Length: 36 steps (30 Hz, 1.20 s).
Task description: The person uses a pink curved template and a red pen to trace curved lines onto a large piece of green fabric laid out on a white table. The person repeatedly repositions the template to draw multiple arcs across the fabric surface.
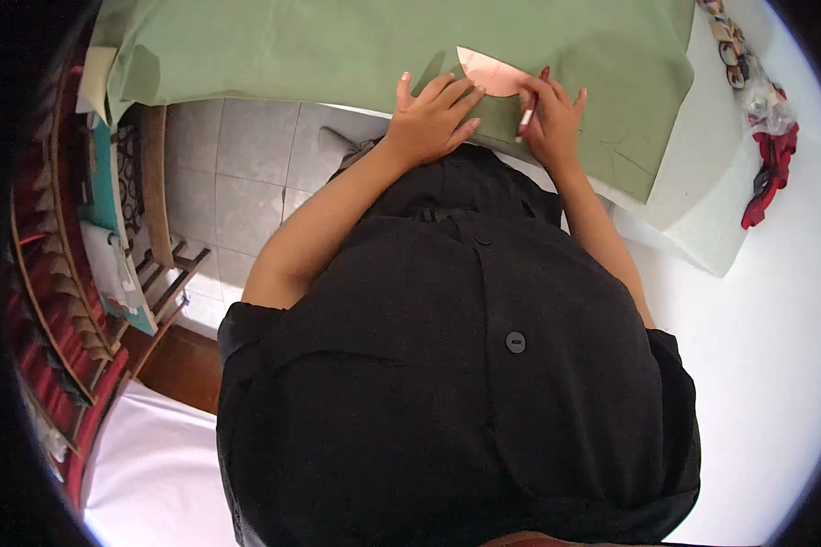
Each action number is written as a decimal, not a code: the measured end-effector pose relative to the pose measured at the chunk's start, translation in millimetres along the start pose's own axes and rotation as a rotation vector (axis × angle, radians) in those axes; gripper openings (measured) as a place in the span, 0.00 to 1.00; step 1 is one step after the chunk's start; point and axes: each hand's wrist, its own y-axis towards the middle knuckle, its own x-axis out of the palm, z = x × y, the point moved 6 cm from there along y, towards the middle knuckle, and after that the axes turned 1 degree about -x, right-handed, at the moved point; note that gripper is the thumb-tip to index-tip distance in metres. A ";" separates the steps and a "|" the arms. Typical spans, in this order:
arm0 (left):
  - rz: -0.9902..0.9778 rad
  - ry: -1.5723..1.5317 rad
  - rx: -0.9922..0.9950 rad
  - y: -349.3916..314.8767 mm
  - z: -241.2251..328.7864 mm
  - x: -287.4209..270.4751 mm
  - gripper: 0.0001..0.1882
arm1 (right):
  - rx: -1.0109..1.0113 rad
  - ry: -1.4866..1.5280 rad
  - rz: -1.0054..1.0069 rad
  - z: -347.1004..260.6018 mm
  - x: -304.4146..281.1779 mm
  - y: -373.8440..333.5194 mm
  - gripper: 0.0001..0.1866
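Note:
Green cloth (319, 50) lies spread over the table in front of me. On it rests a small pale pink half-moon piece (491, 75), like a paper pattern. My left hand (431, 120) has its fingers spread, their tips at the left and lower edge of the piece. My right hand (554, 120) is closed round a dark red pen (526, 122) with a whitish band near its lower end, beside the right end of the piece. Which end of the pen meets the cloth I cannot tell. Thin dark lines (637, 153) show on the cloth at the right.
White material (707, 232) sticks out from under the cloth at the right. Beyond it hang a clear plastic bag (768, 111) and a red cloth (774, 173). At the left stand a wooden post (155, 182) and a teal panel (103, 178), beside grey floor tiles (246, 146).

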 end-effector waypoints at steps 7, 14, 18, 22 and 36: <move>-0.019 -0.095 -0.049 -1.6 -2.6 -0.3 0.23 | 0.079 0.771 0.173 -20.7 10.7 51.0 0.10; -0.051 -0.097 -0.060 8.0 0.2 -4.0 0.19 | 0.340 1.030 -0.030 -11.4 45.9 78.5 0.12; -0.102 -0.053 -0.023 12.3 0.8 1.3 0.19 | 0.276 1.000 -0.109 -9.1 54.5 85.9 0.13; -0.190 0.078 -0.026 20.3 11.2 -2.3 0.20 | 0.165 0.848 -0.091 -14.0 52.9 85.3 0.14; -0.034 0.075 -0.196 2.7 18.0 -1.1 0.24 | -0.174 0.498 -0.107 -21.1 43.1 74.6 0.12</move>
